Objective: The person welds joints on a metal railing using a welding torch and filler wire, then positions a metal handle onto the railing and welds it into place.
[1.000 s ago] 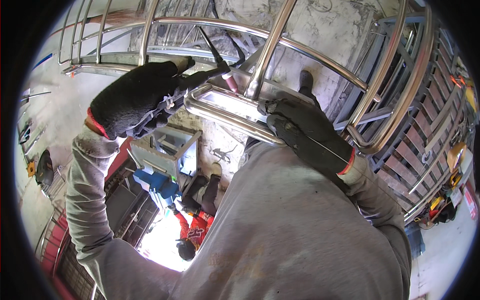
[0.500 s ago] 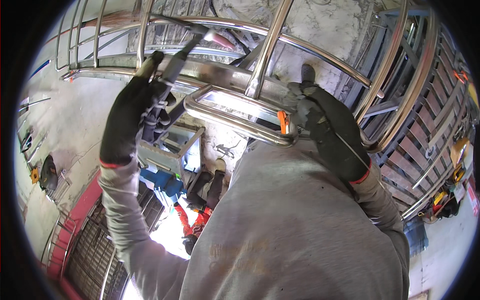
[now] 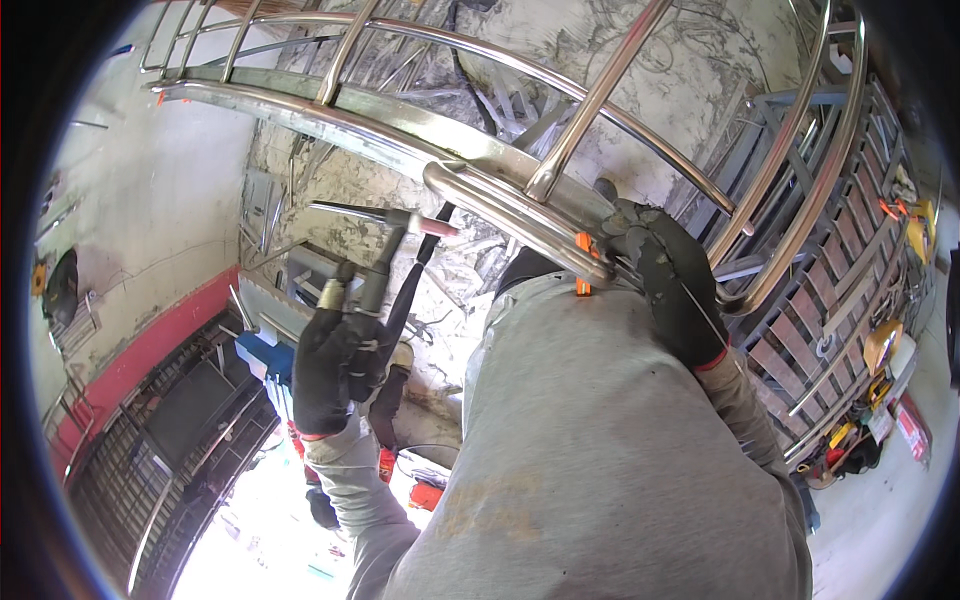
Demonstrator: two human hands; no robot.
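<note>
My left hand [image 3: 340, 365], in a black glove, is closed round the handle of a TIG welding torch [image 3: 378, 275]. The torch has a long dark pointed back cap and a pink nozzle [image 3: 436, 228], which points right, below the rail and apart from it. My gloved right hand [image 3: 670, 275] is at the right end of a bent, polished steel tube [image 3: 510, 222] on the railing. A thin metal rod [image 3: 704, 312] runs back over this glove; its fingertips are partly hidden. Beside that hand an orange piece [image 3: 584, 262] sits on the tube.
The steel railing [image 3: 460, 42] with its uprights spans the far side. Slatted metal panels [image 3: 830, 290] stand at right, near assorted tools [image 3: 870, 410]. A blue object [image 3: 265, 355] and a dark grille [image 3: 190, 400] are at left. Scraps lie on the stained floor [image 3: 690, 60].
My left hand has drawn the torch down from the railing, nearer to my body. My right hand stays by the tube's end, and the whole view has shifted a little.
</note>
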